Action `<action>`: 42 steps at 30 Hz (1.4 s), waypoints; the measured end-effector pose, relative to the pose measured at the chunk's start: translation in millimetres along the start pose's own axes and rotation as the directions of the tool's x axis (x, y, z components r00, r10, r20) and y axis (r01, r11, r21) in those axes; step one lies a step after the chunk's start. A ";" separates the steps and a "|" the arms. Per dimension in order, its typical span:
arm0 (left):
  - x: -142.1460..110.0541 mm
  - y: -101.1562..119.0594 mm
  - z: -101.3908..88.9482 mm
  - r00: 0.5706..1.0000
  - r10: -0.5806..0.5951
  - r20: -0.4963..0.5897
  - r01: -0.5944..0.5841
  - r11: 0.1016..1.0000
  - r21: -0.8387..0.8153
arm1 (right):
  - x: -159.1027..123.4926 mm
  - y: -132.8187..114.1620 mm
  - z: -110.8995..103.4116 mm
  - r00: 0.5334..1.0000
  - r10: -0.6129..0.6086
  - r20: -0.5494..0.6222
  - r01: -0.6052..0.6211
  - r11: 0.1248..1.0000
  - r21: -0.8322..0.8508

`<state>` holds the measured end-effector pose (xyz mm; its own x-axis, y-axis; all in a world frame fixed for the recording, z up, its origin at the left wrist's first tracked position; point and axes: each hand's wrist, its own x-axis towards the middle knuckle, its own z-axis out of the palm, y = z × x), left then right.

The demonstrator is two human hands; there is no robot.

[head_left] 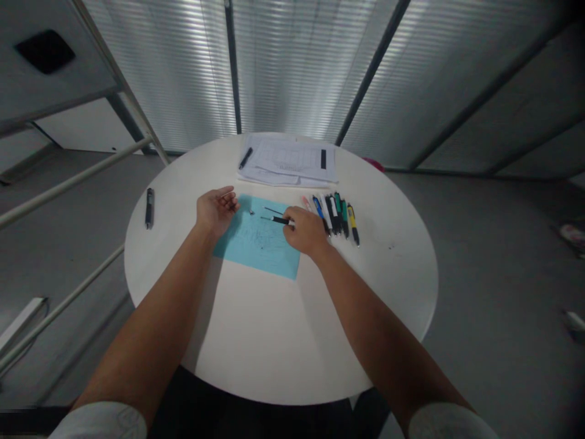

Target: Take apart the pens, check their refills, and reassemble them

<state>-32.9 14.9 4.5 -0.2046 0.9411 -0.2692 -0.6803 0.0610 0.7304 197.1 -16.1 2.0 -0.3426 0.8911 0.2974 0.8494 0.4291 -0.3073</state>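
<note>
On the round white table lies a light blue sheet of paper (256,259) with faint writing. My right hand (307,230) is closed around a white pen barrel with a black grip (280,220), held over the sheet's right part. A thin greenish refill (265,217) sticks out of its left end. Just above it is a dark, thin refill (273,210). A small pen tip piece (251,212) sits on the sheet between my hands. My left hand (216,213) is at the sheet's upper left edge, palm turned inward, fingers loosely curled and apart, with nothing visible in it.
A row of several pens (336,213) lies right of my right hand. Behind the sheet are stacked white papers (287,161) with a black pen (245,158) on them. Another dark pen (149,208) rests near the left edge of the table (256,341).
</note>
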 end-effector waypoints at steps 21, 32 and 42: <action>-1.6 1.1 0.3 1.000 -0.002 0.016 0.002 1.000 0.009 | -1.3 -1.2 2.9 0.995 -0.079 0.056 0.081 0.996 -0.023; -3.5 2.1 2.4 1.000 -0.007 0.022 0.007 1.000 0.023 | -0.7 -6.4 -6.1 0.981 -0.039 0.191 0.070 0.985 -0.157; -5.1 2.6 2.7 1.000 -0.012 0.024 0.011 0.999 0.032 | -0.1 -0.7 -1.5 0.988 -0.082 0.127 0.093 0.992 -0.082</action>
<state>-31.7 11.1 9.5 -0.1796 0.9479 -0.2630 -0.6595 0.0823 0.7472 197.2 -16.7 3.5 -0.4593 0.8645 0.2040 0.8441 0.4963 -0.2029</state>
